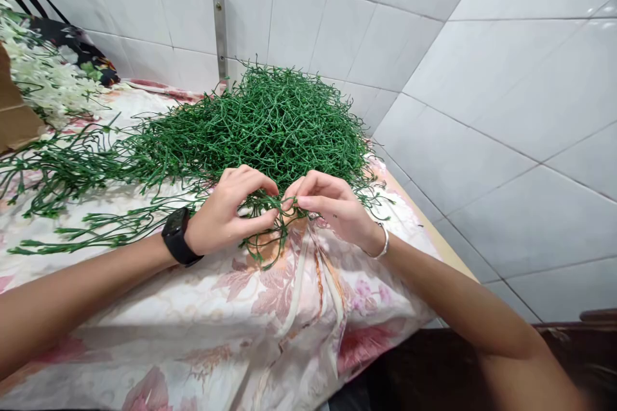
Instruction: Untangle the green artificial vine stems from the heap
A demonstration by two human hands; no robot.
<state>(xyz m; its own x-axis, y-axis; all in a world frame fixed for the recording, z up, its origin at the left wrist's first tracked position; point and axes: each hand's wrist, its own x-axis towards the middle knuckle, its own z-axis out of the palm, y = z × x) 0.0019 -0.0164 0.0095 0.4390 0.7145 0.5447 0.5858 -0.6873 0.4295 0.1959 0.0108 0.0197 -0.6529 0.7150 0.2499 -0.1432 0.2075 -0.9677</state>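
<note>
Thin green plastic stems (263, 257) lie between my two hands at the front of a large heap of green stems (294, 122). My left hand (236, 209), with a black watch (177, 234) on the wrist, curls its thumb and fingers around some of these stems. Thumb and forefinger of my right hand (332, 202) pinch a stem near its tip. A silver bracelet (384, 241) circles that wrist. To the left, several stems (96, 234) are laid out lengthwise with their tips pointing left.
A floral cloth (202, 334) covers the table. White artificial flowers (48, 77) and a cardboard box (17, 109) are at the far left. White tiled walls (506, 141) close off the back and right, and a metal strip (220, 38) is fixed to the back wall.
</note>
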